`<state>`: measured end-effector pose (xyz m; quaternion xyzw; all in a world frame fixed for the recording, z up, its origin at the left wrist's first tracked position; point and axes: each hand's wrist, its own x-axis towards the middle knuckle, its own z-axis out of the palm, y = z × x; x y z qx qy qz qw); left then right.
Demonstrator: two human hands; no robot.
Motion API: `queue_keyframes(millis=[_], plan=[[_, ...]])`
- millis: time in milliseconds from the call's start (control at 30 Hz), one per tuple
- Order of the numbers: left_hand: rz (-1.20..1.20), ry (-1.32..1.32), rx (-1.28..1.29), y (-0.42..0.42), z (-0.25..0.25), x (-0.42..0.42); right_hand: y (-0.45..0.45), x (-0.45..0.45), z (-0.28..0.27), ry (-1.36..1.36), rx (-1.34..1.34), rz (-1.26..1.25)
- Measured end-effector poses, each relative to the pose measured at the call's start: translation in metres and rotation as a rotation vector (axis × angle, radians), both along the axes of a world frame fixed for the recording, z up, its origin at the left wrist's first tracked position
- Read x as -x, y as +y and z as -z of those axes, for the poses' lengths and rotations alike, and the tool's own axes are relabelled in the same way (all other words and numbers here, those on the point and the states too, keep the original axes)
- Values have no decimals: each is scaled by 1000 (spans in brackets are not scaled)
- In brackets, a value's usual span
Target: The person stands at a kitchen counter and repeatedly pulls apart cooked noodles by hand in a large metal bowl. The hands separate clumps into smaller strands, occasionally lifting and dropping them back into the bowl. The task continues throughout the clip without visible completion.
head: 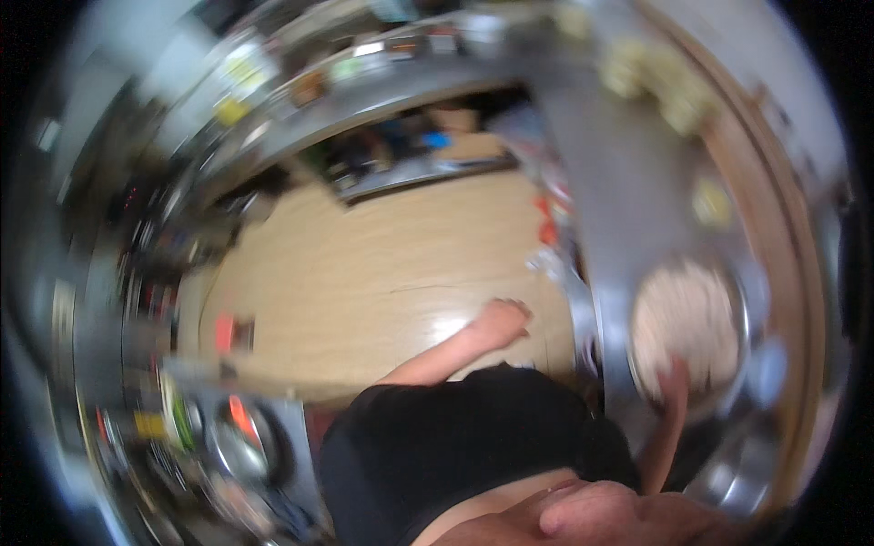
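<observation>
My left hand (503,323) hangs in the air over the floor in front of my black shirt (471,426). Its fingers are loosely curled, and nothing shows in them. At the right, my right hand (674,377) reaches to the near part of a round metal basin (741,334). A pale mass (685,317), too blurred to name, fills much of it. My right fingers overlap this mass; blur hides whether they grip it, touch it or rest above it. The basin sits on a steel counter (608,177).
Pale yellow pieces (655,78) lie farther along the counter, with a yellowish lump (712,203) nearer the basin. Beside it is a light-blue thing (767,372). A metal pan (239,443) stands at lower left. A red object (225,332) is near the floor's (355,273) left side.
</observation>
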<state>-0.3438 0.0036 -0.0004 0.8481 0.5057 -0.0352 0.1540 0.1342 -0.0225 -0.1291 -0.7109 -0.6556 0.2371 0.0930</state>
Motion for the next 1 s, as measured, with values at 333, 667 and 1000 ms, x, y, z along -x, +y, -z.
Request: queue_keyframes(millis=[333, 667, 1000], plan=[[290, -248, -119, 54, -50, -135, -29, 16, -91, 410, -406, 348], [450, 215, 142, 95, 22, -332, -32, 29, -91, 477, -261, 316], [728, -332, 180, 104, 22, -272, -30, 23, -83, 561, -305, 492]])
